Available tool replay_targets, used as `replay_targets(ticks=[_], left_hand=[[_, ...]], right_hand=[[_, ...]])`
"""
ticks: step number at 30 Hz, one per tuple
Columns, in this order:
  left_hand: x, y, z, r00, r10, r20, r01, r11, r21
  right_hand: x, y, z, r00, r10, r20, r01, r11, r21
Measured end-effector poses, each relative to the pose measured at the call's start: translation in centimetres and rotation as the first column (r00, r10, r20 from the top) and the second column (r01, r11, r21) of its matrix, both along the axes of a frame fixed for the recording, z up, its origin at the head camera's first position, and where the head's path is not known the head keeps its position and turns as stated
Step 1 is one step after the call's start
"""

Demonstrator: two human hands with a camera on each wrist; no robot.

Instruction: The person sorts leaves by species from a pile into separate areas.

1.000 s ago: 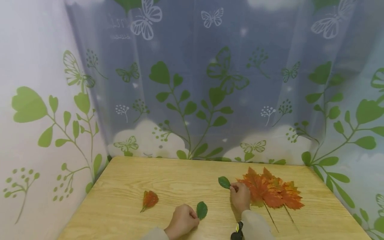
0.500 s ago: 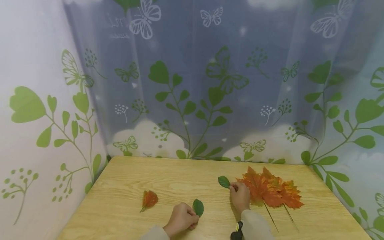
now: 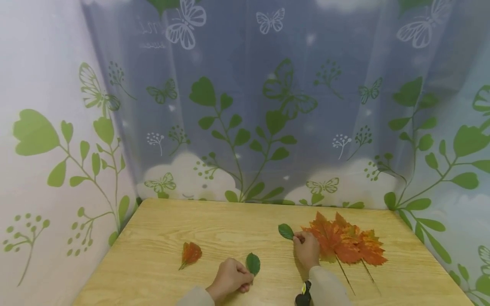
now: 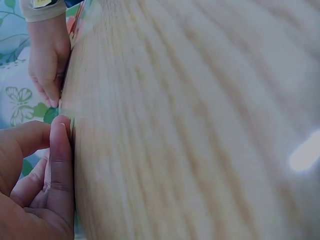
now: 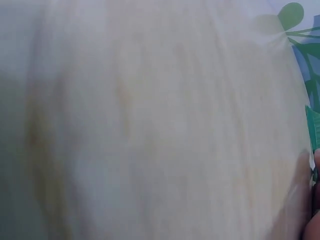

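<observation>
Near the front middle of the table, my left hand [image 3: 231, 275] pinches a green leaf [image 3: 253, 264] at its lower end; the blade points up and away. Further right and back, my right hand [image 3: 307, 250] pinches a second green leaf [image 3: 285, 231] by its stem end, the blade pointing left. In the left wrist view the thumb and a finger of the left hand [image 4: 45, 175] press together at the table's edge line. Only a strip of that second leaf [image 5: 314, 128] and some fingertips appear in the right wrist view.
Orange maple leaves [image 3: 348, 242] on thin stems lie in an overlapping group right of my right hand. A small folded-looking orange-red leaf [image 3: 191, 253] lies on the wooden table [image 3: 153, 229] at left. A printed curtain [image 3: 245, 106] stands behind the table.
My left hand has shifted slightly to the left and tilted its green leaf a little leftward. My right hand and its leaf hold still.
</observation>
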State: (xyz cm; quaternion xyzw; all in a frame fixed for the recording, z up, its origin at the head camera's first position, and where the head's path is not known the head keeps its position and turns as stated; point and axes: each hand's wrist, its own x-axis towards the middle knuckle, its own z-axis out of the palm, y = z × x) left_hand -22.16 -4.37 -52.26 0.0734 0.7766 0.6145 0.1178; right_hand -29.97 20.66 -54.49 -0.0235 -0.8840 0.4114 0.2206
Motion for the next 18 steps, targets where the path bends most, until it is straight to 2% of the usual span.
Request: replay_targets(ticks=[6,12,18], left_hand=[[0.1,0.2,0.1,1.000,0.005,0.020,-0.005,1.000,0.022],[0.0,0.2,-0.1,1.000,0.016,0.015,-0.016,1.000,0.003],[0.0,-0.1,-0.1,1.000,0.016,0.023,-0.016,1.000,0.001]], right_hand=[[0.0,0.1,1.2,0.999,0.020,0.030,-0.017,0.996,-0.085],[-0.2,-0.5,3.0,0.995,0.060,0.082,-0.046,0.986,-0.158],[0.0,-2.1,4.8,0.984,0.151,0.091,-0.113,0.937,-0.331]])
